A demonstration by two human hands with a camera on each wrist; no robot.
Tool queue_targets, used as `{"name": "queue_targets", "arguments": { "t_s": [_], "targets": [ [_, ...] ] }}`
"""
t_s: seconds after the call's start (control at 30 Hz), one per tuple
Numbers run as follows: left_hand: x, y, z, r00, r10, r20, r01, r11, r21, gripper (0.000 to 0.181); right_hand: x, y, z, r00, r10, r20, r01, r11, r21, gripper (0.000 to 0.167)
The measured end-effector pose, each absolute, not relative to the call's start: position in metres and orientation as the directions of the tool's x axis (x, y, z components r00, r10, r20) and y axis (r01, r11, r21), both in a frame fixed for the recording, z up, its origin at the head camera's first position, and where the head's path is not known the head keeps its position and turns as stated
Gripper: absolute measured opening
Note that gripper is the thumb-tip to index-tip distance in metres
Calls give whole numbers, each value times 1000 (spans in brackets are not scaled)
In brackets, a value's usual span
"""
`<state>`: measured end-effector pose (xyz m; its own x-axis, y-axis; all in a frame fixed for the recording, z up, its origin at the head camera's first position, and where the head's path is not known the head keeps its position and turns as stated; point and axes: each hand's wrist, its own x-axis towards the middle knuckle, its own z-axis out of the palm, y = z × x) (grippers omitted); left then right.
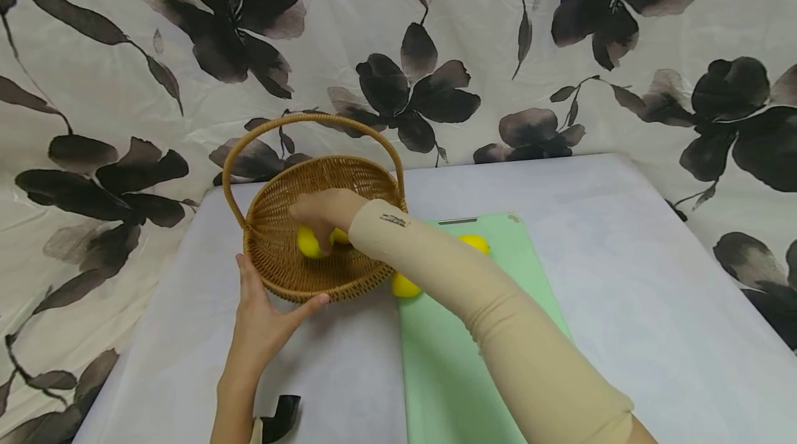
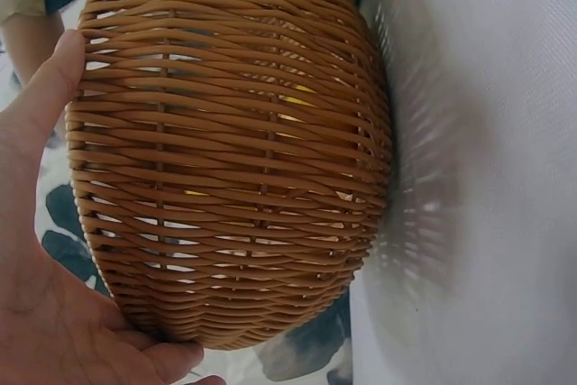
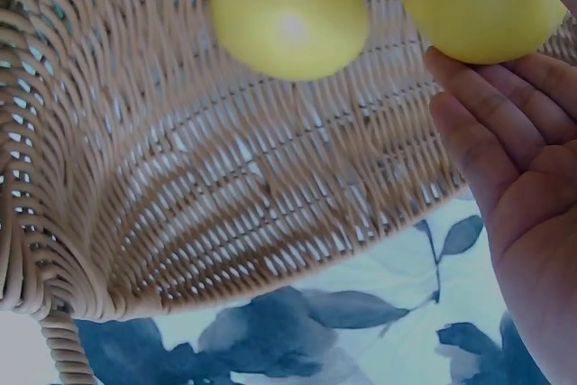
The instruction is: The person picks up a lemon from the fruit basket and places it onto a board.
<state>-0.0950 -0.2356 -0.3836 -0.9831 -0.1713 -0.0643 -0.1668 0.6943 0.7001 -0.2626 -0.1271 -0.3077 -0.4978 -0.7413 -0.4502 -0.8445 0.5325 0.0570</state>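
Observation:
A brown wicker basket (image 1: pixel 349 278) with a tall arched handle (image 1: pixel 311 117) stands on the table, its opening facing me. My left hand (image 1: pixel 264 326) holds its near left side, thumb at the front rim and fingers along the side. Inside the basket, my right hand (image 1: pixel 326 212) grips a yellow lemon (image 3: pixel 482 6) between thumb and fingertips. Another lemon (image 3: pixel 288 15) lies beside it against the woven wall. From the head view, the right hand partly covers both lemons.
A light green cutting board (image 1: pixel 448 375) lies right of the basket, partly under my right sleeve (image 1: pixel 486 299). One lemon (image 1: pixel 406 285) sits at the board's left edge and another (image 1: pixel 474 243) near its top, partly hidden by the sleeve. Floral cloth (image 1: pixel 411 91) hangs behind the white table (image 1: pixel 623 278).

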Motion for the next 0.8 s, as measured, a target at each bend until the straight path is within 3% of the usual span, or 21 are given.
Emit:
{"name": "queue_targets", "arguments": {
  "t_s": [0.17,0.43,0.8],
  "targets": [
    [-95,-236,-385,-983,-174,-51,-160,693,703,135,-263,-124,-301,-498,-758,-421,-827,561,-31,62],
    [-98,-233,-384,-980,-181,-85,-189,697,692,136,-271,-97,-285,-524,-806,-275,-747,590,-306,36],
    [-99,-236,-386,-980,-184,-77,-187,708,681,135,-272,-63,-277,-537,-812,-231,-752,584,-305,41]
  ]
}}
